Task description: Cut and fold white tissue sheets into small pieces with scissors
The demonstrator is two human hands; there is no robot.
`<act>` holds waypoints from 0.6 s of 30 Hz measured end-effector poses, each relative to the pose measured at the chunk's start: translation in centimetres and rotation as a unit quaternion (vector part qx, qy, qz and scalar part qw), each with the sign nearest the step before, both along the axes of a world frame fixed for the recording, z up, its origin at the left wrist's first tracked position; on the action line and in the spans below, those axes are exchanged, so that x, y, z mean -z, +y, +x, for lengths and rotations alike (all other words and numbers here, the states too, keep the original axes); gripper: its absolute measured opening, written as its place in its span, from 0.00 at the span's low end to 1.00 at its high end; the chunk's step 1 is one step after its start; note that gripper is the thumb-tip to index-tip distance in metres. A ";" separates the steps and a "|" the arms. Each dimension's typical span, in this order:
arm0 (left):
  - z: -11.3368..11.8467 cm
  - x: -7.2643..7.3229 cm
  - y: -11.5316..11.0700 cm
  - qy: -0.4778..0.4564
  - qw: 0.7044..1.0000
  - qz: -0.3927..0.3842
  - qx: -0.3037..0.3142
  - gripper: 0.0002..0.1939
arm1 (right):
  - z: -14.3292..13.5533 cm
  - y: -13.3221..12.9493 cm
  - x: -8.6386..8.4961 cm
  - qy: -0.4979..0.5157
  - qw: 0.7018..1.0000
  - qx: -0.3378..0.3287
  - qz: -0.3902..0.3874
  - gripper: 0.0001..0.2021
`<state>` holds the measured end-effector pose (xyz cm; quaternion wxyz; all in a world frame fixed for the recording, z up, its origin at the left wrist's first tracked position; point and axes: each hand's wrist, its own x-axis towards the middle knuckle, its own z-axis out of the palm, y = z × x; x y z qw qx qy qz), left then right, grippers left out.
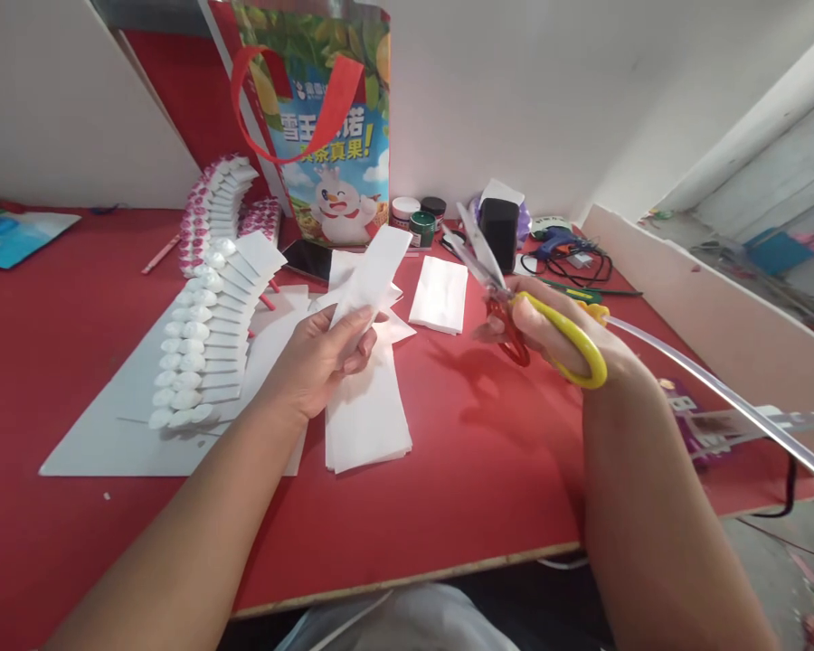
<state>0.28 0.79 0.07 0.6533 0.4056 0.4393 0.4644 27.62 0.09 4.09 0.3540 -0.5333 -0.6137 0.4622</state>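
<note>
My left hand (pixel 332 348) pinches a folded white paper strip (pixel 373 276) that slants up to the right. Below it, a stack of white paper strips (pixel 368 411) lies on the red table (pixel 488 470). To the right, my right hand (pixel 549 330) grips scissors with one yellow handle (pixel 570 339) and one red handle; their blades point up and left, parted and touching no paper. Between the hands, farther back, rests a small folded white paper piece (pixel 440 294).
At left, a curved white fan-like piece with round tips (pixel 207 339) lies on a white board (pixel 108 425). A printed bag (pixel 343 117) stands behind, near paint jars (pixel 421 228), a black phone-like object (pixel 498 231) and cables (pixel 576 262). A clear tube (pixel 712 384) crosses the right side.
</note>
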 end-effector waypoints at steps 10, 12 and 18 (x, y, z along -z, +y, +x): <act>0.3 -0.1 -0.3 -0.012 1.000 0.014 -0.012 0.12 | -1.4 -0.2 1.5 -0.066 0.977 -0.197 -0.035 0.29; 0.5 -0.2 -0.4 0.006 1.000 0.005 -0.001 0.11 | -1.6 -0.4 1.4 -0.071 0.976 -0.202 -0.037 0.30; 1.1 0.1 -0.6 0.017 0.999 -0.013 0.036 0.11 | -2.5 -0.7 1.3 -0.056 0.976 -0.205 -0.049 0.29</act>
